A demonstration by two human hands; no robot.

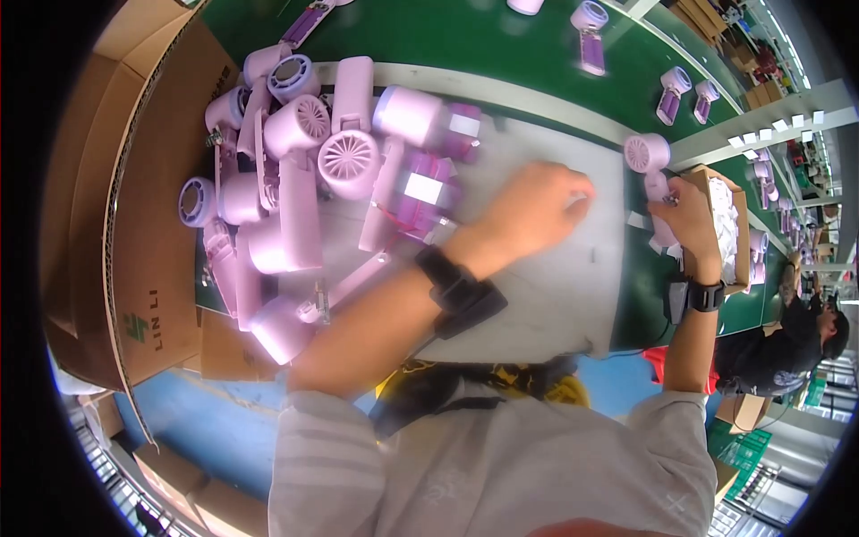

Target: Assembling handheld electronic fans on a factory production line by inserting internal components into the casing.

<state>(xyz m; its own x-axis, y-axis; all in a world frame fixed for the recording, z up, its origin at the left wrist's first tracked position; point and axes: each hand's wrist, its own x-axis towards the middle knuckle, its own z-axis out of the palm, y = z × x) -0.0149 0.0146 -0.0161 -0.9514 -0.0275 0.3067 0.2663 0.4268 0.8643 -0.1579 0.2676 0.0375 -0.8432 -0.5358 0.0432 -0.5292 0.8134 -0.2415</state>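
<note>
My right hand [691, 219] is closed at the handle of a pink handheld fan [646, 153], whose round grille head points up beyond my fingers. The fan's lower end is partly covered by that hand. Over the pale work mat [555, 295], my left hand [541, 210] is a little blurred. Its fingers are loosely curled, with a gap between thumb and forefinger and nothing visible in them. Left of it lies a heap of pink fans [349, 164], some with handles opened. Purple wrapped parts with a white label [423, 188] and thin red wires lie at the heap's edge.
A tall cardboard box [152, 259] stands at the left edge. Beside my right hand is a small carton [723, 219] of white pieces. More fans [591, 40] lie on the green belt [501, 45] beyond a metal rail. Another person [787, 349] works at the far right.
</note>
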